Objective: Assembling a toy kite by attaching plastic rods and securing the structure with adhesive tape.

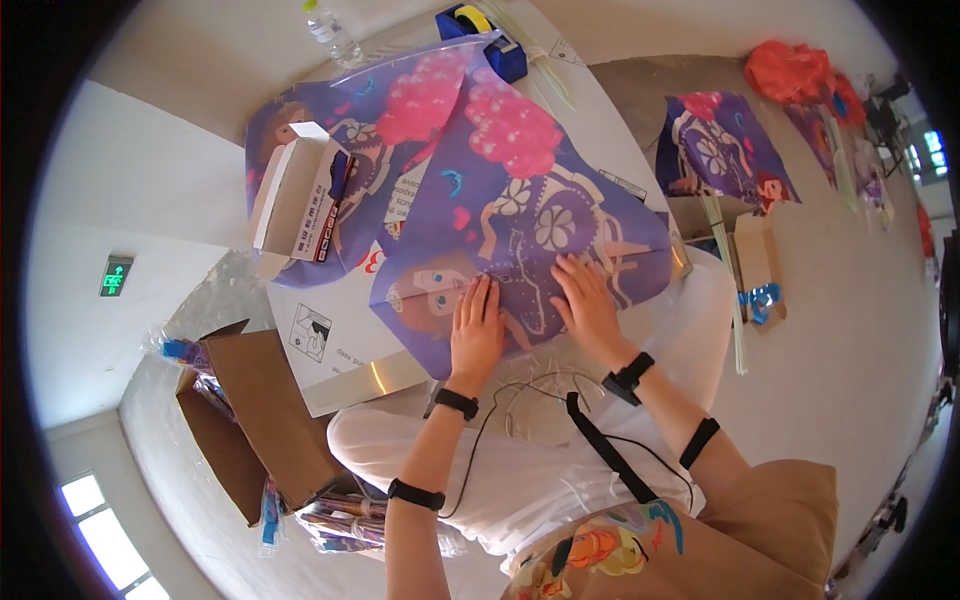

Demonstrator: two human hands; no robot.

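Observation:
A purple kite sail (465, 215) printed with a cartoon girl and pink balloons lies spread across the white board (335, 365) before me. My left hand (478, 335) rests on its near part, fingers stretched out close together over the printed face's edge. To the right, my right hand (592, 310) lies flat on the same sail with its fingers apart. Neither hand grips anything that I can see. Partly under this sail is a second, similar one (345, 105), with an opened white box (290, 200) on top of it.
At the board's far end are a blue tape dispenser (508, 62), thin white rods (535, 45) and a water bottle (332, 35). A cardboard box (270, 405) and wrapped bundles (345, 520) are at left. Rightward lie another printed sail (715, 150), a small carton (757, 265) and a red bag (788, 72).

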